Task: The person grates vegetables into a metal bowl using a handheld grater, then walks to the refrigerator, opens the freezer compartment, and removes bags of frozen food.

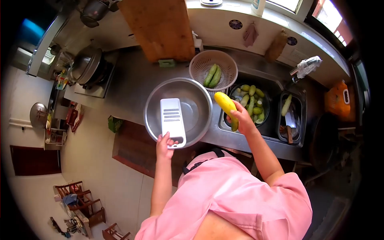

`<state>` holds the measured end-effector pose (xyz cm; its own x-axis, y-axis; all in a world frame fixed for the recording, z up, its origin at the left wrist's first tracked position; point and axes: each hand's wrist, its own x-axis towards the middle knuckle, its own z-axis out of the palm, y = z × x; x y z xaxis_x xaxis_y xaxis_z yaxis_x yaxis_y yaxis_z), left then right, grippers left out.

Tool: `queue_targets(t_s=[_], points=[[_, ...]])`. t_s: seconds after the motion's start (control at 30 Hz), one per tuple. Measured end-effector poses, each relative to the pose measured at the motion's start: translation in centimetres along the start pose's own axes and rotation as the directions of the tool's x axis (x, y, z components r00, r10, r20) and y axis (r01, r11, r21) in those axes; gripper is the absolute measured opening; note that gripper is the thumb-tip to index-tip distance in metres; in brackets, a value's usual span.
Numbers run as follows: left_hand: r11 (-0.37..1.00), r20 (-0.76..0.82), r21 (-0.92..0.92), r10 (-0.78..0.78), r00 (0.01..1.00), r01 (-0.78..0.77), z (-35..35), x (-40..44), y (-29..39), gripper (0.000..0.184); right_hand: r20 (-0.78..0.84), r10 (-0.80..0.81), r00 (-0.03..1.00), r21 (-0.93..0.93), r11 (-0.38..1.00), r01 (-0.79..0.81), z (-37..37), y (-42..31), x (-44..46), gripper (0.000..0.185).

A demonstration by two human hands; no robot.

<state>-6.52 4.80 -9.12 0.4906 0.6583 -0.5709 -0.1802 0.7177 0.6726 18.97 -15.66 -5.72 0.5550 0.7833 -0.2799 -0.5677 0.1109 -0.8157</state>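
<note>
My left hand [164,146] is wrapped round the handle end of a white grater [172,125], held slanting over a wide steel basin [151,100]. The basin's visible inside is bare metal. In my right hand [241,118] is a thick yellow cucumber [225,103], its darker end pointing down towards me. It is just right of the basin's rim, apart from the grater. Behind it a pale plastic colander [196,64] holds two green cucumbers [212,76]. Several more cucumbers [251,100] lie in a dark-rimmed bowl in the sink.
A second sink basin [301,120] holds a pale cucumber [287,105] and a knife [289,130] with a wooden handle. The foil-wrapped tap [306,68] stands behind. A wooden board [160,32] leans on the wall; a wok [86,66] sits on the stove at left.
</note>
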Motion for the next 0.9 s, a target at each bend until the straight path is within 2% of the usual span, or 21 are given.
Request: queue_targets(t_s=[0.03, 0.17, 0.23, 0.27, 0.33, 0.37, 0.47, 0.57, 0.73, 0.77, 0.8, 0.87, 0.9], points=[[1.0, -0.008, 0.007, -0.01, 1.0, 0.01, 0.4, 0.5, -0.2, 0.016, -0.041, -0.022, 0.999, -0.02, 1.0, 0.022, 0.0, 0.2, -0.1, 0.05], [0.998, -0.03, 0.04, -0.044, 0.999, 0.045, 1.4, 2.0, -1.1, 0.018, -0.087, 0.022, 0.996, 0.024, 1.0, -0.02, -1.6, 1.5, -0.3, 0.041], [0.995, -0.029, 0.075, -0.06, 0.998, 0.062, 2.1, 2.3, -1.3, 0.016, -0.103, 0.073, 0.992, 0.161, 0.985, -0.056, -1.8, 2.0, -0.6, 0.037], [0.994, -0.045, 0.082, -0.066, 0.997, 0.07, 2.4, 2.3, -1.5, 0.017, -0.038, 0.095, 0.995, 0.197, 0.977, -0.086, -1.9, 2.1, -0.8, 0.037], [0.993, -0.043, 0.044, -0.103, 0.994, 0.105, 2.5, 2.7, -1.9, 0.013, -0.023, 0.114, 0.993, 0.06, 0.992, -0.113, -0.3, 1.8, -1.3, 0.041], [0.992, -0.04, 0.053, -0.11, 0.993, 0.112, 2.6, 2.9, -2.2, 0.013, 0.007, 0.129, 0.992, 0.06, 0.99, -0.13, 0.1, 2.5, -1.1, 0.044], [0.978, -0.02, -0.07, -0.198, 0.98, 0.197, 2.6, 3.2, -2.4, 0.013, 0.087, 0.223, 0.971, -0.01, 0.975, -0.223, 2.1, 4.3, 0.1, 0.05], [0.971, -0.094, -0.129, -0.215, 0.972, 0.202, 2.7, 3.4, -2.6, 0.016, 0.105, 0.253, 0.962, 0.033, 0.966, -0.258, 4.3, 6.8, 1.8, 0.048], [0.948, -0.051, -0.243, -0.225, 0.973, 0.207, 1.7, 4.3, -2.9, 0.017, 0.029, 0.357, 0.934, 0.073, 0.931, -0.358, 7.4, 7.7, 3.4, 0.047], [0.941, -0.05, -0.271, -0.222, 0.974, 0.201, 1.4, 4.8, -3.0, 0.017, -0.003, 0.386, 0.922, -0.092, 0.918, -0.385, 8.2, 7.1, 3.4, 0.047], [0.945, -0.026, -0.23, -0.247, 0.969, 0.234, 1.1, 5.1, -3.1, 0.016, -0.004, 0.392, 0.92, -0.104, 0.915, -0.39, 8.5, 7.3, 3.7, 0.047], [0.939, -0.004, -0.204, -0.283, 0.959, 0.276, -0.5, 5.9, -4.0, 0.015, -0.035, 0.238, 0.971, -0.463, 0.857, -0.227, 9.0, 8.0, 4.2, 0.048], [0.952, 0.007, -0.1, -0.291, 0.957, 0.29, -2.0, 7.3, -5.1, 0.027, 0.061, -0.076, 0.995, -0.721, 0.686, 0.097, 7.3, 11.9, 5.8, 0.048]])
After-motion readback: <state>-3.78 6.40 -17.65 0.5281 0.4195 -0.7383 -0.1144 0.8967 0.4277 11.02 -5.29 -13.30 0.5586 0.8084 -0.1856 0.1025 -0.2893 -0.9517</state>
